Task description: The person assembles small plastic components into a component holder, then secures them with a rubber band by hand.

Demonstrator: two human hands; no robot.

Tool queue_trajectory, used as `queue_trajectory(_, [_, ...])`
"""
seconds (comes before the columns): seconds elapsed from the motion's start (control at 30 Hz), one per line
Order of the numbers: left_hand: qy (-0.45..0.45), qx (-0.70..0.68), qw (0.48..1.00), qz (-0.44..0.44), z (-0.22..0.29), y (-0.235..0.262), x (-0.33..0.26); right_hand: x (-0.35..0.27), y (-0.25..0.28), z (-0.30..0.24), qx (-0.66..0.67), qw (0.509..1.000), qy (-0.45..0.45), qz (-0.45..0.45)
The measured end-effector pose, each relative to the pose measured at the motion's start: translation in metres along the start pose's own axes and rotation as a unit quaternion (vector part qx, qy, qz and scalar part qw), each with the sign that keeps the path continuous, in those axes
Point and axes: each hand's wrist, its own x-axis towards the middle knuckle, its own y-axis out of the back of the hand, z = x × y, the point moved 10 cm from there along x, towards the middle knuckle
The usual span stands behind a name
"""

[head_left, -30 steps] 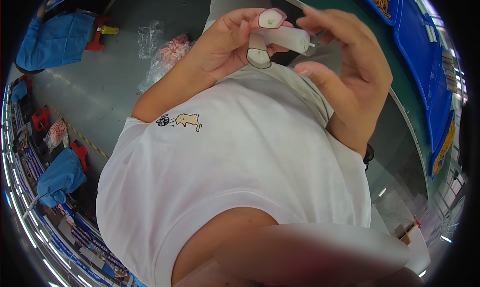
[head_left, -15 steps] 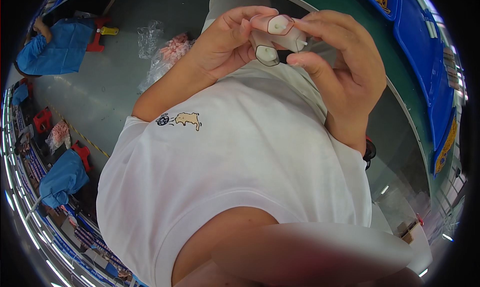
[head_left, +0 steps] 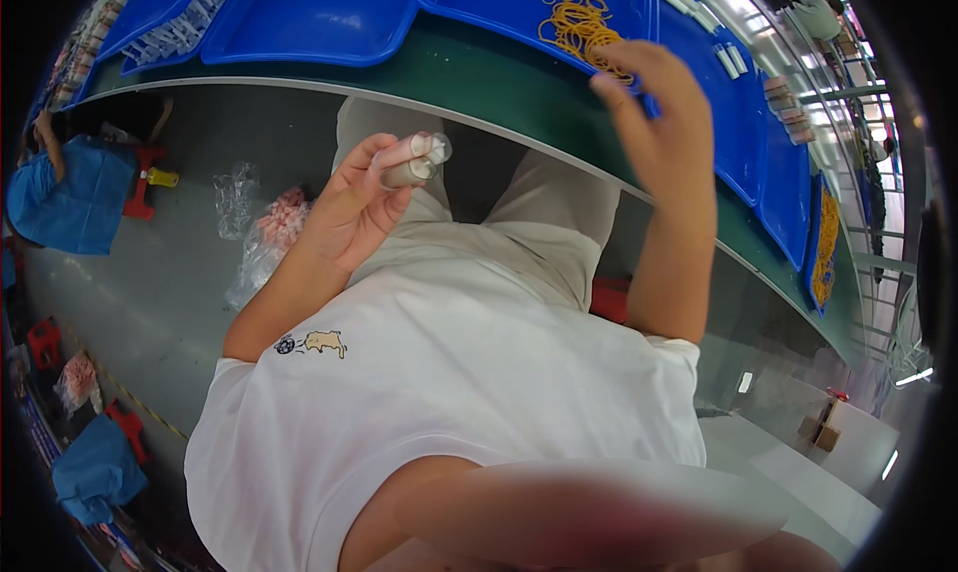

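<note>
My left hand [head_left: 349,195] is closed around a small bundle of capped, translucent tubes [head_left: 404,161], pinkish and whitish, held above my lap with their ends facing right. My right hand [head_left: 654,113] reaches over the green table's edge to the yellow rubber bands [head_left: 582,35], which lie loose in a blue tray [head_left: 499,1]. Its thumb and fingers are apart, slightly blurred, and the fingertips overlap the near side of the pile. I see nothing held between them, and whether they touch a band I cannot tell.
More blue trays stand along the green table [head_left: 479,73], one holding white tubes [head_left: 733,58], another yellow bands [head_left: 823,243]. Clear plastic bags with pink pieces [head_left: 284,218] lie on the floor to the left. A person in blue [head_left: 75,198] sits beyond, near a red stool [head_left: 145,183].
My right hand has let go of the tubes and moved out to the rubber bands. My left hand keeps the tubes and is lower and further left. The view has shifted towards the table.
</note>
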Motion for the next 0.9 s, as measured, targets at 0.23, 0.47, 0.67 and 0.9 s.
queue_trajectory(0.23, [-0.016, 0.004, 0.999, 0.037, 0.003, 0.028, 0.000, 0.021, 0.000, 0.133, -0.099, 0.977, -0.127, -0.138])
queue_trajectory(0.47, [-0.017, 0.014, 0.998, 0.066, 0.002, 0.030, -0.003, 0.032, -0.020, 0.138, -0.050, 0.970, -0.141, -0.192])
queue_trajectory(0.67, [-0.005, 0.005, 0.998, 0.055, 0.000, 0.031, 0.000, 0.043, 0.000, 0.150, 0.035, 0.976, -0.138, -0.166])
queue_trajectory(0.9, [-0.028, 0.006, 0.999, 0.024, 0.006, 0.016, 0.004, 0.034, -0.007, 0.209, 0.520, 0.785, -0.336, -0.004])
